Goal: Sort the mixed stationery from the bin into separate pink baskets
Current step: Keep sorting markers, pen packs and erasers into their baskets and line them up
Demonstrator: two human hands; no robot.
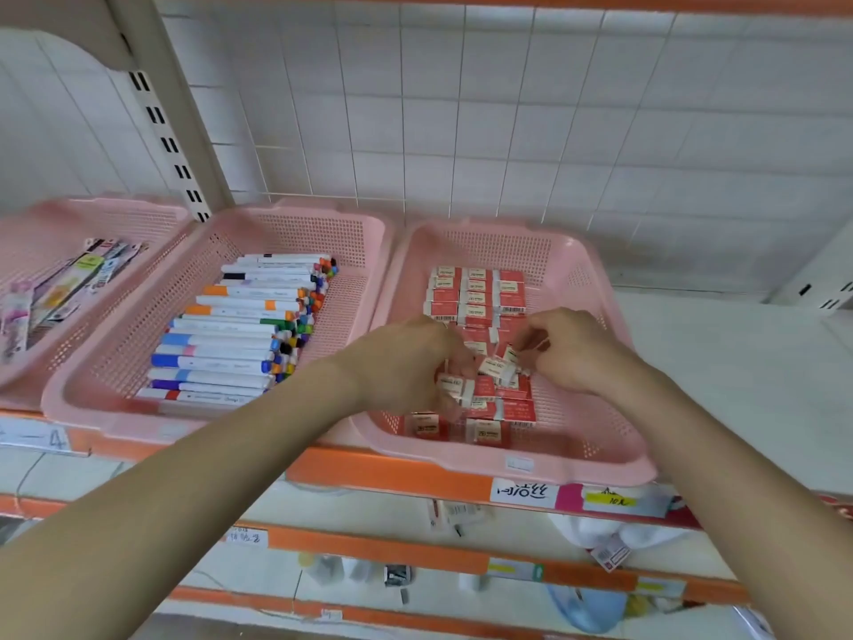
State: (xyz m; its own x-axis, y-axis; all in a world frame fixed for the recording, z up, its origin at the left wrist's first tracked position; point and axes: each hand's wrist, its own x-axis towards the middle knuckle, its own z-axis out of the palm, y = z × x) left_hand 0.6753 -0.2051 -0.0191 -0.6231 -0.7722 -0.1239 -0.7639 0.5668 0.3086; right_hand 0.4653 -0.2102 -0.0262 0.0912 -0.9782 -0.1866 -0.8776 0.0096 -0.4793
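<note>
Three pink baskets stand on a shelf. The right basket (595, 279) holds several small red-and-white erasers (475, 297), some in neat rows at the back, others loose at the front. Both hands are inside it. My left hand (406, 358) curls its fingers round a few loose erasers (454, 385). My right hand (572, 348) pinches an eraser (501, 364) near the middle. The middle basket (221, 256) holds several markers (240, 330) laid side by side. The left basket (55, 214) holds flat packets (69, 284).
The shelf has an orange front edge (392, 468) with paper price labels (524, 494). A white tiled wall with a wire grid (507, 108) rises behind. Bare white shelf (738, 362) lies right of the baskets. A lower shelf (415, 561) carries small items.
</note>
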